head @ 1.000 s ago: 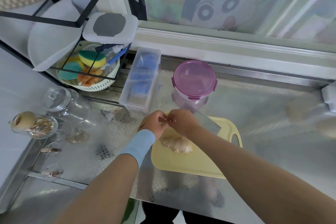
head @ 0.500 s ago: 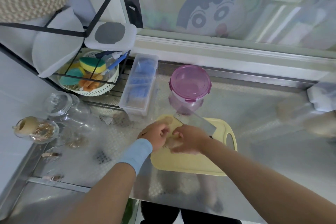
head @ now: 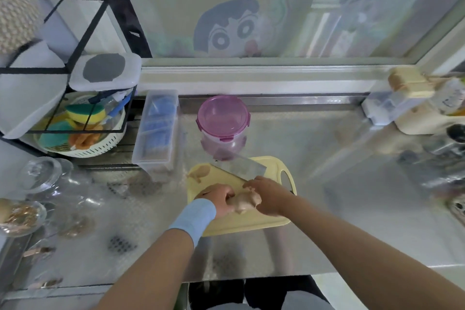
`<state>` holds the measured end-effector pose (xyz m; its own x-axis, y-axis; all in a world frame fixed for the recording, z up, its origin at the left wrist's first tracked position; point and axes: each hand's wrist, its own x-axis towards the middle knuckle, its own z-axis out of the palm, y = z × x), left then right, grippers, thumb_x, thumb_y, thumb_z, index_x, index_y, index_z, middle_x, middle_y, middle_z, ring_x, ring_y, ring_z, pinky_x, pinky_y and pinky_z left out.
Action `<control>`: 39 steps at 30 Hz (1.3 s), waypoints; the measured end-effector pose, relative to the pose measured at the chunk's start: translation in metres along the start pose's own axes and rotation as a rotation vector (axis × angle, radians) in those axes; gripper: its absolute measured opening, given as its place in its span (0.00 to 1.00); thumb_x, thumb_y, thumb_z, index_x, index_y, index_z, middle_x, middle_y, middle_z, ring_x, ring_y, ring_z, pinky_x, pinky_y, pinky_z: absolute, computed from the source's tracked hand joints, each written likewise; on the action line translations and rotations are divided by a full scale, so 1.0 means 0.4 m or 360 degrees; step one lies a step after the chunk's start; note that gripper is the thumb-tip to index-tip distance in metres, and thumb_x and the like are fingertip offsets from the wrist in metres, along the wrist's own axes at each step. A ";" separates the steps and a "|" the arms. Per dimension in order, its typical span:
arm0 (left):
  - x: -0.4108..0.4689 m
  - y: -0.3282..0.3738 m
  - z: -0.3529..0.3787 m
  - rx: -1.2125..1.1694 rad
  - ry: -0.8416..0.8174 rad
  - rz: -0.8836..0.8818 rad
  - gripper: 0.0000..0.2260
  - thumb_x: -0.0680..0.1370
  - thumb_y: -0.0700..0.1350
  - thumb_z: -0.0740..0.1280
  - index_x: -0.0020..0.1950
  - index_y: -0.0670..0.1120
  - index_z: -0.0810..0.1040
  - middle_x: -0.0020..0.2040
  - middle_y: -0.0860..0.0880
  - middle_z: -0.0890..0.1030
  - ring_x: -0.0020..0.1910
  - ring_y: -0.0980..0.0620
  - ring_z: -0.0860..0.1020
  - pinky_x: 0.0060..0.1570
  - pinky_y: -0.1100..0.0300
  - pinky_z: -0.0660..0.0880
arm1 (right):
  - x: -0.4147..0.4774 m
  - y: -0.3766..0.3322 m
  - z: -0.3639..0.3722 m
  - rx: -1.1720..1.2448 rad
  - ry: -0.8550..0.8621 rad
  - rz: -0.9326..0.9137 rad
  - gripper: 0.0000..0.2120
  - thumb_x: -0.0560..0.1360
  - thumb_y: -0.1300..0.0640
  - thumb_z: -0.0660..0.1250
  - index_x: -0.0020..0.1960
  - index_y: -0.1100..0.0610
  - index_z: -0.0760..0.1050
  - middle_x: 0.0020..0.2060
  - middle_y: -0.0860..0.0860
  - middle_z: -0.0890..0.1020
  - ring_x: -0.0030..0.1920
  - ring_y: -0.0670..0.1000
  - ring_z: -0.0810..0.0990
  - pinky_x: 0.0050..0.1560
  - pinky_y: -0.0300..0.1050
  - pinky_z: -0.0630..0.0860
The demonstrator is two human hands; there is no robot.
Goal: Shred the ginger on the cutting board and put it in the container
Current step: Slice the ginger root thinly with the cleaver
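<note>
While a knob of ginger (head: 244,202) is sitting mid-board on a yellow cutting board (head: 251,222), the left hand (head: 218,199) is gripping it from nine o'clock and the right hand (head: 269,196) from three. A cleaver (head: 239,167) is lying at twelve o'clock; beyond, the purple-lidded container (head: 223,119) is standing on the steel counter (head: 314,153) below a cartoon-printed window (head: 226,20).

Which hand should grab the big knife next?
Probably the right: both hands hold the ginger, but the right hand lies just beside the knife, the left hand farther off.
</note>
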<state>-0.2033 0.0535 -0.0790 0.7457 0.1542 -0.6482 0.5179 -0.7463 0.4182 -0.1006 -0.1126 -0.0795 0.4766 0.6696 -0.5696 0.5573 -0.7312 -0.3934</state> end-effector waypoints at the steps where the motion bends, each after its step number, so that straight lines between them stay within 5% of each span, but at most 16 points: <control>1: 0.004 0.002 0.000 0.0032 -0.0006 -0.0004 0.18 0.72 0.53 0.67 0.62 0.56 0.74 0.55 0.54 0.78 0.52 0.50 0.77 0.52 0.56 0.75 | -0.007 0.012 -0.001 0.0095 0.0040 0.0032 0.28 0.73 0.65 0.65 0.71 0.49 0.71 0.63 0.49 0.73 0.63 0.52 0.75 0.63 0.45 0.73; 6: 0.003 0.024 0.005 -0.0070 0.0011 0.0016 0.23 0.70 0.51 0.68 0.66 0.57 0.72 0.58 0.57 0.76 0.55 0.52 0.76 0.57 0.57 0.73 | -0.009 0.058 0.013 0.0072 0.0457 0.0195 0.27 0.72 0.67 0.58 0.67 0.48 0.73 0.58 0.50 0.72 0.60 0.56 0.71 0.62 0.46 0.69; 10: 0.005 0.038 0.022 -0.0096 0.0038 0.0016 0.23 0.73 0.47 0.67 0.69 0.56 0.70 0.62 0.56 0.76 0.58 0.51 0.75 0.56 0.59 0.72 | -0.001 0.090 0.030 -0.0142 0.0434 0.0168 0.29 0.76 0.66 0.59 0.75 0.49 0.64 0.63 0.52 0.72 0.62 0.58 0.69 0.65 0.49 0.66; 16: 0.001 0.026 0.029 -0.0324 0.0160 -0.0261 0.29 0.70 0.52 0.73 0.68 0.55 0.66 0.59 0.56 0.74 0.54 0.53 0.76 0.51 0.61 0.71 | 0.007 0.119 0.027 0.0040 0.0385 0.0111 0.32 0.74 0.69 0.56 0.76 0.52 0.59 0.61 0.55 0.70 0.61 0.59 0.68 0.62 0.52 0.70; 19: -0.002 0.030 0.043 -0.0358 0.0149 -0.0307 0.22 0.73 0.56 0.69 0.64 0.57 0.65 0.54 0.54 0.76 0.47 0.51 0.80 0.50 0.56 0.77 | -0.001 0.121 0.018 0.0172 0.0408 0.0128 0.33 0.75 0.67 0.56 0.79 0.51 0.56 0.63 0.55 0.69 0.64 0.58 0.69 0.61 0.51 0.71; 21: -0.004 0.031 0.035 -0.0146 0.0286 -0.0295 0.13 0.79 0.50 0.61 0.62 0.55 0.68 0.53 0.54 0.76 0.46 0.51 0.79 0.49 0.55 0.76 | -0.006 0.122 0.012 0.0245 0.0433 0.0157 0.31 0.77 0.64 0.55 0.79 0.49 0.57 0.63 0.55 0.70 0.62 0.59 0.73 0.59 0.52 0.73; 24: 0.005 0.030 0.009 0.0225 0.0480 0.0111 0.16 0.79 0.37 0.57 0.61 0.55 0.71 0.58 0.57 0.70 0.53 0.53 0.73 0.51 0.60 0.71 | -0.008 0.122 0.014 0.0310 0.0461 0.0211 0.24 0.83 0.55 0.53 0.78 0.43 0.58 0.60 0.54 0.72 0.57 0.59 0.77 0.57 0.53 0.75; 28: 0.029 0.054 -0.013 0.0751 0.0032 0.0663 0.25 0.74 0.37 0.65 0.69 0.55 0.70 0.74 0.58 0.59 0.73 0.54 0.58 0.68 0.63 0.59 | -0.018 0.120 0.026 0.0331 0.0499 0.0288 0.18 0.85 0.45 0.51 0.74 0.42 0.63 0.52 0.52 0.71 0.49 0.57 0.77 0.46 0.49 0.72; 30: 0.053 0.041 -0.004 0.0944 0.0012 0.0820 0.29 0.74 0.34 0.65 0.72 0.53 0.66 0.78 0.56 0.54 0.77 0.53 0.52 0.71 0.63 0.56 | -0.022 0.117 0.031 0.0352 0.0504 0.0306 0.17 0.85 0.46 0.51 0.71 0.46 0.67 0.51 0.52 0.70 0.46 0.56 0.76 0.44 0.48 0.71; 35: 0.059 0.001 0.004 0.0862 0.0258 0.0778 0.20 0.76 0.49 0.69 0.67 0.52 0.70 0.64 0.51 0.69 0.63 0.50 0.66 0.59 0.56 0.69 | -0.028 0.107 0.026 0.0345 0.0513 0.0340 0.13 0.84 0.51 0.51 0.62 0.51 0.72 0.47 0.52 0.70 0.41 0.58 0.77 0.39 0.46 0.69; 39: 0.044 -0.008 0.029 0.0795 0.0446 0.0602 0.21 0.75 0.57 0.69 0.66 0.52 0.72 0.59 0.50 0.72 0.59 0.49 0.70 0.56 0.56 0.70 | -0.035 0.090 0.017 0.0199 0.0525 0.0351 0.15 0.84 0.52 0.51 0.68 0.47 0.69 0.43 0.50 0.73 0.40 0.56 0.75 0.38 0.45 0.70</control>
<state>-0.1967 0.0512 -0.0993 0.9524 -0.0642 -0.2981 -0.0048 -0.9806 0.1958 -0.0917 -0.1491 -0.0906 0.7789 0.4861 -0.3963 0.3402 -0.8583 -0.3842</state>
